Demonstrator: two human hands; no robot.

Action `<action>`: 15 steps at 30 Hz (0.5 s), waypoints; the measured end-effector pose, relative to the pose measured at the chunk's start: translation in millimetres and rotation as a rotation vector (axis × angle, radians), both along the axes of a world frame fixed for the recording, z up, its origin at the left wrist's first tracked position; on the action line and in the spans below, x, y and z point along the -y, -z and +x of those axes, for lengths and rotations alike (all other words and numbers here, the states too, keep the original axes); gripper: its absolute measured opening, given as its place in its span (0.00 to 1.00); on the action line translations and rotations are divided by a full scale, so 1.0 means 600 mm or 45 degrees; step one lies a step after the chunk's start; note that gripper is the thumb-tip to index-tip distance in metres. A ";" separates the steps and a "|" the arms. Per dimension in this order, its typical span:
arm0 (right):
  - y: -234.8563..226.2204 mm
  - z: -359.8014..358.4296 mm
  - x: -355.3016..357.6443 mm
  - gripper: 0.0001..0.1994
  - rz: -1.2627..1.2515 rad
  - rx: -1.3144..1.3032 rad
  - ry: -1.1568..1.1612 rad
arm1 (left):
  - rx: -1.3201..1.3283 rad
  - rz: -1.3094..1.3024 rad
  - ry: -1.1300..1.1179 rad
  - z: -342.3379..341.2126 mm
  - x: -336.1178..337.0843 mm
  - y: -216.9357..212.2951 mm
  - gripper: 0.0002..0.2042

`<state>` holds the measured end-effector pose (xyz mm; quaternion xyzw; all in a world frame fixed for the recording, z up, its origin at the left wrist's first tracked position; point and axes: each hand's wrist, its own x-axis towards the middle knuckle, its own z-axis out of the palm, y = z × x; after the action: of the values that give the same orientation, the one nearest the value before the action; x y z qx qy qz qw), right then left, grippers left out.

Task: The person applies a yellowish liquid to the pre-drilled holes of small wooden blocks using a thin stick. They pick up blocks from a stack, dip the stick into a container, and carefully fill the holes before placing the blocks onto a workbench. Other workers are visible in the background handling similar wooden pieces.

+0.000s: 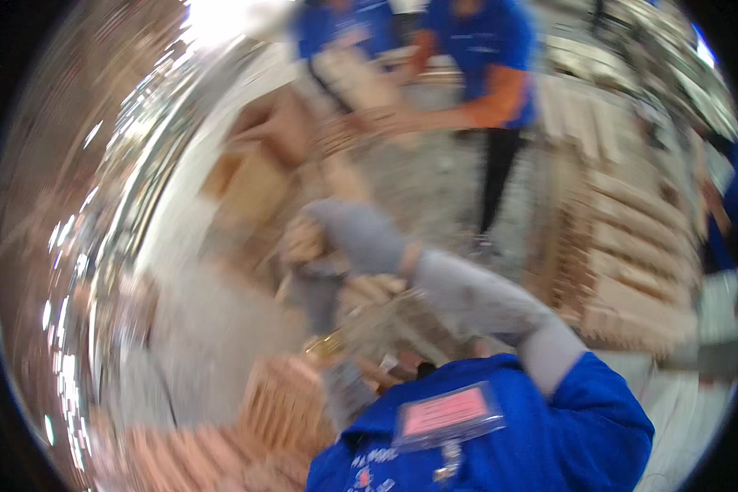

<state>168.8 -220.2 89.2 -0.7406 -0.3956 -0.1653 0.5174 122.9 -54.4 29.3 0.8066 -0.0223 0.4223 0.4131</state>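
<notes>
Floor (447,193) beside tan stacks (635,246)

R fingers (303,239) v. blurred — grip unclear; 2 co-workers (477,61) cut off at top.

Beyond the comparatively crisp pink badge (447,412), motion blur smears the bright, fisheye-bent scene, with white glare and streaked highlights well left of it.

Tan pieces (372,290), blurred, shape unclear, near centre
</notes>
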 end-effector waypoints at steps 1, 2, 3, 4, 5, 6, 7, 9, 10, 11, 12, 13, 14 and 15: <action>0.008 0.004 -0.002 0.28 0.056 0.011 -0.034 | -0.074 -0.153 0.004 -0.003 -0.007 0.003 0.22; 0.027 0.012 -0.005 0.29 0.092 0.138 -0.022 | -0.133 -0.313 0.005 -0.007 -0.010 0.003 0.22; 0.024 0.015 -0.002 0.31 0.132 0.187 -0.070 | -0.188 -0.402 0.013 0.000 -0.011 0.002 0.21; 0.019 0.013 -0.005 0.32 0.084 0.211 -0.127 | -0.231 -0.470 -0.006 -0.003 -0.010 0.002 0.21; 0.021 0.010 0.001 0.32 0.038 0.240 -0.206 | -0.262 -0.505 -0.034 -0.001 -0.004 0.009 0.20; 0.018 0.009 0.005 0.32 0.085 0.209 -0.213 | -0.318 -0.526 -0.074 0.004 -0.003 0.012 0.20; 0.017 0.010 0.011 0.32 0.135 0.181 -0.227 | -0.381 -0.541 -0.125 0.007 0.002 0.019 0.20; 0.016 0.003 0.014 0.32 0.246 0.132 -0.290 | -0.500 -0.582 -0.263 0.001 0.005 0.039 0.19; 0.019 -0.002 0.016 0.32 0.300 0.106 -0.304 | -0.513 -0.612 -0.268 -0.002 0.011 0.052 0.19; 0.030 -0.006 0.022 0.32 0.341 0.077 -0.306 | -0.245 -0.756 0.062 -0.029 0.035 0.041 0.19; 0.038 -0.007 0.027 0.30 0.369 0.058 -0.277 | -0.286 -0.731 0.156 -0.022 0.030 0.046 0.20; 0.046 -0.007 0.032 0.29 0.399 0.038 -0.250 | -0.326 -0.705 0.245 -0.013 0.021 0.048 0.20; 0.047 -0.011 0.032 0.28 0.434 0.023 -0.237 | -0.356 -0.678 0.327 -0.010 0.015 0.041 0.21; 0.045 -0.010 0.031 0.26 0.379 0.026 -0.189 | -0.347 -0.649 0.310 -0.011 0.009 0.034 0.21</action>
<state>163.0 -238.8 62.2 -0.6228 -0.4254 -0.1910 0.6283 116.1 -59.8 8.8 0.7176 0.0432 0.2498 0.6487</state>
